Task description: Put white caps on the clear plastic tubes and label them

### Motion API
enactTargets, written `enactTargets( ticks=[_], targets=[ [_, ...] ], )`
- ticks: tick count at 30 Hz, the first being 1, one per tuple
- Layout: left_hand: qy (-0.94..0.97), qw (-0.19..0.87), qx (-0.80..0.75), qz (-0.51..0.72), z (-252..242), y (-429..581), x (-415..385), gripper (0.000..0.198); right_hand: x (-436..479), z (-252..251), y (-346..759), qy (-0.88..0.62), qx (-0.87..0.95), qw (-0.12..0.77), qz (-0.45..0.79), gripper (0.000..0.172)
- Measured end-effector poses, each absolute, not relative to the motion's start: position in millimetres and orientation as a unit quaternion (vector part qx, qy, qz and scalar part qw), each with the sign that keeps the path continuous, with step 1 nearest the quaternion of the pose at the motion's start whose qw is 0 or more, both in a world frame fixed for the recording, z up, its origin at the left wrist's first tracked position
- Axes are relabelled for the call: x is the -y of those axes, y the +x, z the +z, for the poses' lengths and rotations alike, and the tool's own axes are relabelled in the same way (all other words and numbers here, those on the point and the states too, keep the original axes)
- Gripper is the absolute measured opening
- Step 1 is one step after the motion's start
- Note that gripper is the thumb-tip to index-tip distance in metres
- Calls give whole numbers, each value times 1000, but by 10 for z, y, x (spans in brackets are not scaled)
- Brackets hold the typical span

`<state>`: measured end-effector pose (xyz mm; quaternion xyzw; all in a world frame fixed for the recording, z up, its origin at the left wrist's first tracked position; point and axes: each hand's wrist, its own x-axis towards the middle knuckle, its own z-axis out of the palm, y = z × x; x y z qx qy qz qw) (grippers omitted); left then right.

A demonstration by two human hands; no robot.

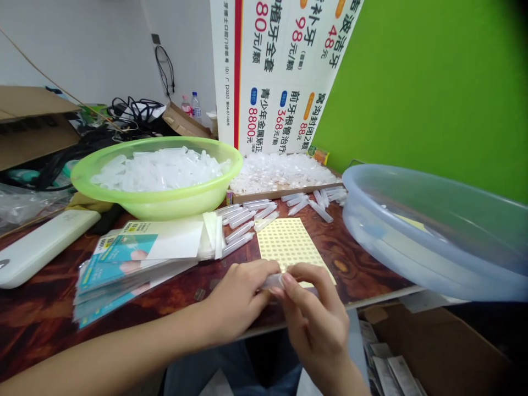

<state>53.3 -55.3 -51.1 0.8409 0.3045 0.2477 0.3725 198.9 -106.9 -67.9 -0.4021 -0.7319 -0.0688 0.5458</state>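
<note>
Between both hands, low over the table's front edge, is a small translucent plastic tube point(272, 281). My left hand point(243, 294) has its fingers closed round the tube's left end. Thumb and fingers of my right hand point(315, 313) pinch the other end, hiding part of it. Just behind the hands lies a pale yellow sheet of small round stickers point(289, 242). Similar clear tubes point(241, 234) lie loose to the left of the sheet, and more tubes point(315, 203) are scattered behind it.
A green basin point(181, 203) heaped with clear tubes stands back left. Behind the sheet is a shallow cardboard tray point(284, 193) of small clear pieces. A blue basin point(396, 264) is at right. Fanned printed cards point(124, 275) and a white device point(45, 247) lie at left.
</note>
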Motion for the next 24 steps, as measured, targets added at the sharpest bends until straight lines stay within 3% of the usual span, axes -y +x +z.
enactTargets(
  ticks=[8, 18, 24],
  targets=[
    [847, 368, -295, 245, -507, 531, 566, 13, 1112, -742, 1864, -385, 690, 612, -6, 42],
    [854, 346, -308, 237, -531, 533, 526, 18, 1103, -773, 1909, -423, 685, 593, 38, 24],
    [859, 347, -301, 229, -542, 533, 537, 15, 1125, -795, 1846, -416, 659, 626, 27, 25]
  ],
)
